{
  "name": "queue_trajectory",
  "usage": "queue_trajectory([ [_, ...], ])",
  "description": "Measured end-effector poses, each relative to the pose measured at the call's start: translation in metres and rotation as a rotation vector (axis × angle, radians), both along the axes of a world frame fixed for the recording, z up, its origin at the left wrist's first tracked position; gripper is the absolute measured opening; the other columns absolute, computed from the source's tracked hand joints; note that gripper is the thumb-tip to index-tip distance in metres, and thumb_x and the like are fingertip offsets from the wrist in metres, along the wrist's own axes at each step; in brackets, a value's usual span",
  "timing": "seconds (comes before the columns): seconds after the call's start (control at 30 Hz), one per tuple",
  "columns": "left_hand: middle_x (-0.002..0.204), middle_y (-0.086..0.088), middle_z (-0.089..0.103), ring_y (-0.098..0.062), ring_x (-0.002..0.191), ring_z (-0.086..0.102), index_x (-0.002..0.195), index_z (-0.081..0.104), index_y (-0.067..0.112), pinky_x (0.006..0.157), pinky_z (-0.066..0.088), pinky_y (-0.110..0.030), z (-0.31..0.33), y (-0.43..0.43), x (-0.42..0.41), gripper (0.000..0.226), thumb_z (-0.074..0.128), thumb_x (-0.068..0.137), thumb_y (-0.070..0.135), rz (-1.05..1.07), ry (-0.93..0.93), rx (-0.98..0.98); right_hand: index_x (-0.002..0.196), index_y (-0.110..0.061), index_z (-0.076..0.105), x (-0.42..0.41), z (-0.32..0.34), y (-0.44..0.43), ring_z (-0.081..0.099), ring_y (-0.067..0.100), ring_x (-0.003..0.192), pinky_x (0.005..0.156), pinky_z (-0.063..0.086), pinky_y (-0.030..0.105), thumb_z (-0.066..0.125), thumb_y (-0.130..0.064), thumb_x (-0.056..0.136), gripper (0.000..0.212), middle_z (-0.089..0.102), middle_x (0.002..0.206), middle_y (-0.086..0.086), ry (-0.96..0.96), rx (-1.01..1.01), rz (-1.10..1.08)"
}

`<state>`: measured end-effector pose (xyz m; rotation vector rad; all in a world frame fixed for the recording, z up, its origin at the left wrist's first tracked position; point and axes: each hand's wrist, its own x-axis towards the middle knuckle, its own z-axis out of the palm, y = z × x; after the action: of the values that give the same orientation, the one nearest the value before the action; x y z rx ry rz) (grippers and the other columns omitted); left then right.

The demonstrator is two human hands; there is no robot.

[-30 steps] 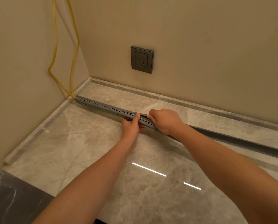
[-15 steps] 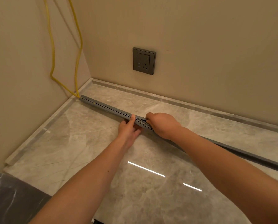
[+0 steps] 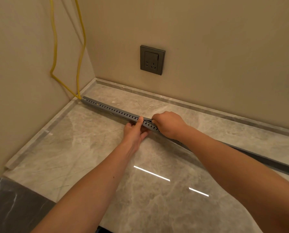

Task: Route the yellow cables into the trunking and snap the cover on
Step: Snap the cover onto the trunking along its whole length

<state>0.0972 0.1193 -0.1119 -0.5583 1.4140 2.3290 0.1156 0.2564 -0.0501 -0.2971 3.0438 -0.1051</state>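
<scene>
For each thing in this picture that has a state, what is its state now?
Two yellow cables: hanging down the wall, entering the trunking's far end.
Grey slotted plastic trunking: lying on the marble floor.
Dark grey wall socket: nothing plugged in.
Left hand: gripping trunking.
Right hand: pressing on trunking.

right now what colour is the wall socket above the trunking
Dark grey, plate and insert alike: the wall socket shows best in the head view, against the beige wall.
</scene>
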Motion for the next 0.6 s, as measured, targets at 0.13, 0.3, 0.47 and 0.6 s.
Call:
queue_trajectory([
  [0.13,0.111,-0.018,0.065,-0.027,0.101,0.066,0.109,0.052,0.005,0.086,0.055,-0.044,-0.0002,0.0025,0.0007,0.024,0.062,0.093,0.02,0.009,0.023,-0.039,0.102,-0.01,0.064,0.0021,-0.0025,-0.0025,0.059,0.031,0.084,0.064,0.042,0.033,0.036,-0.03,0.101,0.034,0.067,0.095,0.012,-0.006,-0.034,-0.072],
  [0.3,0.108,-0.017,0.066,-0.022,0.091,0.068,0.1,0.049,0.01,0.076,0.058,-0.037,0.0027,0.0057,0.0027,0.019,0.063,0.092,0.02,0.026,0.022,-0.061,0.098,-0.01,0.064,0.0017,-0.0054,-0.0012,0.059,0.03,0.084,0.064,0.042,0.034,0.036,-0.033,0.101,0.037,0.066,0.094,0.011,-0.026,-0.084,-0.129],
  [0.47,0.111,-0.018,0.066,-0.026,0.098,0.068,0.109,0.047,0.006,0.073,0.059,-0.036,0.0051,0.007,0.0043,0.029,0.065,0.09,0.02,0.055,0.022,-0.062,0.094,-0.012,0.063,-0.0008,-0.0063,0.0024,0.057,0.027,0.08,0.063,0.039,0.032,0.034,-0.035,0.102,0.037,0.064,0.089,0.008,-0.029,-0.116,-0.13],
  [0.6,0.115,-0.019,0.065,-0.024,0.098,0.068,0.116,0.048,0.004,0.065,0.06,-0.03,0.0071,0.0068,0.006,0.032,0.062,0.093,0.022,0.011,0.022,-0.075,0.099,-0.012,0.06,0.004,-0.0059,0.0048,0.054,0.026,0.073,0.061,0.039,0.033,0.032,-0.036,0.102,0.037,0.065,0.088,0.009,0.026,-0.028,-0.055],
])
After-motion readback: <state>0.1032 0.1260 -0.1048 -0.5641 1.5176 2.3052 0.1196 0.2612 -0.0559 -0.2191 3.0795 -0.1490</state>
